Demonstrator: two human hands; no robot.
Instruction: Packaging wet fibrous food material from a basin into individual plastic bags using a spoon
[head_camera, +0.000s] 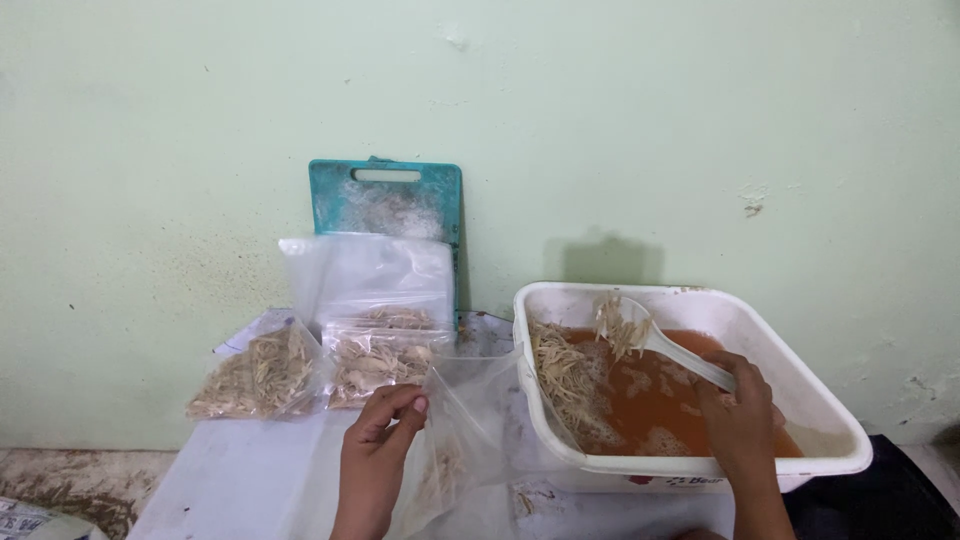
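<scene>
At lower centre of the frame the left hand (385, 425) pinches the rim of a clear plastic bag (465, 425) between thumb and fingers, holding its mouth open just beside the white plastic tub (830, 415); a few pale strips already lie in the bag's bottom. At lower right the right hand (738, 415) is closed around the handle of a white ladle (660, 345), whose bowl is lifted over the tub's left part, heaped with thin pale strips of food. The tub holds orange liquid (670, 400) with foam, and more strips are piled against its left wall. To the left on the white bench (230, 480) lie filled bags (262, 375) of the same strips, stacked near an upright teal cutting board (385, 195) leaning on the pale green wall (150, 150).
</scene>
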